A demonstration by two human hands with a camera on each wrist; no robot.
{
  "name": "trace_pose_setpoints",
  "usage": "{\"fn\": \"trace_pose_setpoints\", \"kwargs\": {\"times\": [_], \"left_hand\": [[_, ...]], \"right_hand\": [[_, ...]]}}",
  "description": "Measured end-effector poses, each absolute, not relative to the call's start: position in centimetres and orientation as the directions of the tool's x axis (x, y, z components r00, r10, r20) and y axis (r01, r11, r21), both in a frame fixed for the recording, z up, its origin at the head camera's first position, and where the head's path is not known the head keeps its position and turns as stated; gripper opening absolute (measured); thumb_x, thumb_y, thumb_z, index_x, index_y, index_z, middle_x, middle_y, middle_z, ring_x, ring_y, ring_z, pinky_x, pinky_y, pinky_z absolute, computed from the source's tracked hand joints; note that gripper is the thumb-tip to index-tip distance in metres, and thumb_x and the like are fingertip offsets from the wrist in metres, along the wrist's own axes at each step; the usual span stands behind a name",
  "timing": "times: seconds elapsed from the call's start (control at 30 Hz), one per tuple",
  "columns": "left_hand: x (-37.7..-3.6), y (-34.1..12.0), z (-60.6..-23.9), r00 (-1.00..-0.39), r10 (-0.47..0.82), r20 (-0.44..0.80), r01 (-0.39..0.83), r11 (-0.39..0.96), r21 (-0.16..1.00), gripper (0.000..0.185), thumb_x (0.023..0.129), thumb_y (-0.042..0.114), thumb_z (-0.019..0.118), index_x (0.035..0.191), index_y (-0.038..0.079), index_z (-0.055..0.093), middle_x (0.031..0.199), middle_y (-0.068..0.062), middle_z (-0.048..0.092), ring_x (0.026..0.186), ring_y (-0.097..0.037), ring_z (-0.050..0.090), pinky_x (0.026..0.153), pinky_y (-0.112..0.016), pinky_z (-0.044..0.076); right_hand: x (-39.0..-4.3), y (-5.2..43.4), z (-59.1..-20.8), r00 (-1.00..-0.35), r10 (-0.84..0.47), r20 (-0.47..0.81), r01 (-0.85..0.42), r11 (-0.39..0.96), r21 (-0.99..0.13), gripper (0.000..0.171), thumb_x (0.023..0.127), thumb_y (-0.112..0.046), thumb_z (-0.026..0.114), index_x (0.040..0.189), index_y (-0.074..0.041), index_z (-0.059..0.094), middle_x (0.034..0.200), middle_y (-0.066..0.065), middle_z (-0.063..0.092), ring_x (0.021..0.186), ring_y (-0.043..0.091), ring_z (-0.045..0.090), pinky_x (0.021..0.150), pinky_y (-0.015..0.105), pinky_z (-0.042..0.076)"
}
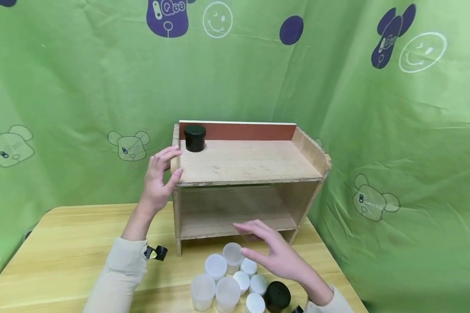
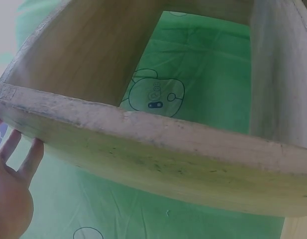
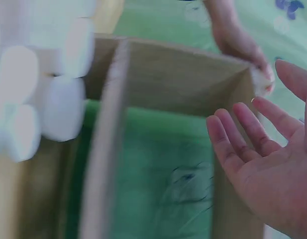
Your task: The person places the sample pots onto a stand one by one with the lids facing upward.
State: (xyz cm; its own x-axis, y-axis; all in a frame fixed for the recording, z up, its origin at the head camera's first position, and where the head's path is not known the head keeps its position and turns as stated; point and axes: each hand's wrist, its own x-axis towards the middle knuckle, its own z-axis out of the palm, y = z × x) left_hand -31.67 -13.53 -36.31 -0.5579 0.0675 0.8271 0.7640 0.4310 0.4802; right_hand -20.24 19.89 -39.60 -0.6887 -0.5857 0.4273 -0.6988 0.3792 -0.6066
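Observation:
A two-tier wooden shelf stands on the table, a black lidded jar at the back left of its top board. My left hand holds the shelf's left side panel, fingertips and thumb over its upper edge. My right hand, fingers spread and nothing in them, is in front of the lower tier, above a group of jars. Several translucent jars, smaller white-lidded jars and a black-lidded jar stand together there. In the right wrist view, my right palm and fingers show beside the shelf.
The wooden table extends to the left of the shelf. A green printed curtain hangs behind and to the right. A small black wrist device sits at the left sleeve.

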Motion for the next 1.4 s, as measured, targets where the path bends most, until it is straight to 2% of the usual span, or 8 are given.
{"fn": "trace_pose_setpoints", "kwargs": {"times": [0.27, 0.43, 0.6, 0.7, 0.83, 0.97, 1.17, 1.4], "left_hand": [[-31.8, -13.4, -36.3, -0.563, 0.071, 0.823, 0.765, 0.422, 0.487, 0.046, 0.097, 0.026, 0.056, 0.14, 0.009, 0.055, 0.154, -0.01, 0.049, 0.124, -0.03, 0.045, 0.102, -0.05, 0.042], [-31.7, -13.5, -36.4, -0.56, 0.066, 0.825, 0.764, 0.426, 0.484, 0.046, 0.097, 0.026, 0.056, 0.139, 0.009, 0.055, 0.154, -0.011, 0.049, 0.124, -0.03, 0.045, 0.102, -0.05, 0.039], [-31.7, -13.5, -36.3, -0.559, 0.065, 0.826, 0.763, 0.429, 0.483, 0.046, 0.097, 0.027, 0.057, 0.14, 0.011, 0.056, 0.155, -0.008, 0.049, 0.125, -0.028, 0.044, 0.102, -0.048, 0.041], [-31.6, -13.5, -36.3, -0.563, 0.064, 0.824, 0.761, 0.428, 0.487, 0.046, 0.097, 0.027, 0.057, 0.14, 0.012, 0.056, 0.155, -0.007, 0.049, 0.125, -0.027, 0.044, 0.101, -0.048, 0.042], [-31.6, -13.5, -36.3, -0.571, 0.064, 0.818, 0.757, 0.426, 0.495, 0.046, 0.097, 0.026, 0.057, 0.14, 0.012, 0.056, 0.155, -0.007, 0.049, 0.124, -0.026, 0.044, 0.1, -0.047, 0.043], [-31.5, -13.5, -36.3, -0.576, 0.065, 0.815, 0.754, 0.428, 0.499, 0.046, 0.097, 0.027, 0.057, 0.141, 0.012, 0.056, 0.155, -0.006, 0.049, 0.124, -0.026, 0.044, 0.101, -0.047, 0.042], [-31.4, -13.4, -36.4, -0.58, 0.062, 0.812, 0.751, 0.428, 0.504, 0.046, 0.097, 0.026, 0.057, 0.141, 0.013, 0.055, 0.156, -0.006, 0.048, 0.125, -0.026, 0.044, 0.101, -0.047, 0.042], [-31.5, -13.4, -36.3, -0.565, 0.063, 0.823, 0.76, 0.429, 0.488, 0.046, 0.097, 0.026, 0.056, 0.14, 0.011, 0.056, 0.155, -0.009, 0.049, 0.124, -0.029, 0.044, 0.101, -0.049, 0.04]], "right_hand": [[-19.0, 24.9, -45.3, -0.786, -0.482, 0.388, -0.579, 0.352, -0.736, 0.048, 0.098, -0.008, 0.067, 0.145, -0.009, 0.057, 0.13, 0.005, 0.063, 0.118, 0.021, 0.063, 0.097, 0.035, 0.057], [-18.5, 27.3, -48.0, -0.821, -0.446, 0.356, -0.527, 0.356, -0.772, 0.049, 0.098, -0.005, 0.067, 0.145, 0.0, 0.054, 0.133, 0.009, 0.063, 0.119, 0.016, 0.064, 0.097, 0.032, 0.057], [-18.0, 29.0, -49.9, -0.835, -0.464, 0.297, -0.478, 0.345, -0.807, 0.053, 0.098, -0.006, 0.066, 0.148, -0.001, 0.049, 0.141, 0.013, 0.06, 0.125, 0.007, 0.061, 0.102, 0.029, 0.054], [-17.7, 29.8, -51.1, -0.847, -0.483, 0.223, -0.414, 0.336, -0.846, 0.056, 0.099, -0.008, 0.066, 0.152, -0.004, 0.046, 0.148, 0.001, 0.056, 0.128, -0.001, 0.056, 0.105, 0.025, 0.051], [-17.4, 30.8, -52.8, -0.839, -0.514, 0.179, -0.379, 0.315, -0.87, 0.06, 0.098, -0.008, 0.067, 0.153, -0.001, 0.043, 0.149, -0.021, 0.049, 0.129, -0.005, 0.053, 0.107, 0.019, 0.046], [-17.3, 31.5, -54.1, -0.816, -0.543, 0.198, -0.398, 0.278, -0.874, 0.065, 0.095, -0.004, 0.071, 0.152, 0.006, 0.041, 0.149, -0.024, 0.048, 0.132, 0.003, 0.055, 0.106, 0.017, 0.044], [-17.5, 31.9, -55.1, -0.804, -0.572, 0.164, -0.355, 0.24, -0.904, 0.071, 0.091, -0.003, 0.075, 0.152, 0.005, 0.041, 0.15, -0.021, 0.05, 0.134, 0.003, 0.054, 0.107, 0.014, 0.04], [-18.0, 32.4, -55.5, -0.788, -0.612, 0.075, -0.289, 0.259, -0.922, 0.074, 0.088, -0.004, 0.079, 0.153, 0.0, 0.043, 0.151, 0.008, 0.054, 0.132, -0.001, 0.052, 0.104, 0.016, 0.042]]}}
